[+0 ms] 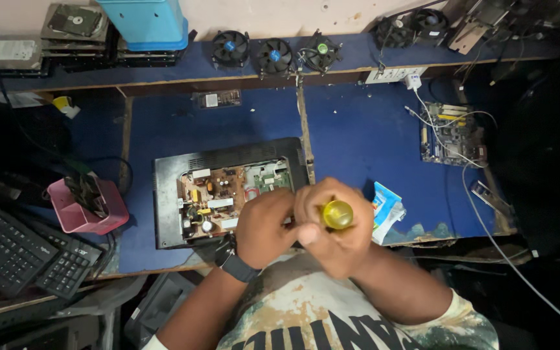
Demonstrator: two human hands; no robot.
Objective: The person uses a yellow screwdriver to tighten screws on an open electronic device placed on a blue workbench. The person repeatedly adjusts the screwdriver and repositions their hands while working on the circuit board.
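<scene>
My right hand (332, 227) is closed tight around a screwdriver, and its round yellow handle end (337, 214) points straight up at me, so the shaft runs down and away, hidden under my fist. My left hand (264, 227) curls in just beside the right, knuckles touching it; it seems to steady the shaft or whatever sits at the tip, but my fingers cover that spot and I cannot tell what they pinch, if anything. A dark watch (236, 264) sits on that wrist.

Both hands hang over the near right corner of the opened device (170, 194), a dark flat casing lying on the blue bench (358, 136) with its cover off. Inside I see a tan circuit board (209, 204) with capacitors and coils, and a green board (268, 176) beside it.

The screwdriver is light and rigid, and the smooth plastic handle can slip in a sweaty palm, so I judge a full wrap around its thick part is best. The casing looks stiff but thin, and the boards are fragile: I would hold the casing by its rim and keep off the components.

A pink tray (89, 209) of parts and a black keyboard (8, 243) lie to my left, a torn blue-and-white packet (387, 204) to my right, and three small fans (273, 55) rest on the shelf.
</scene>
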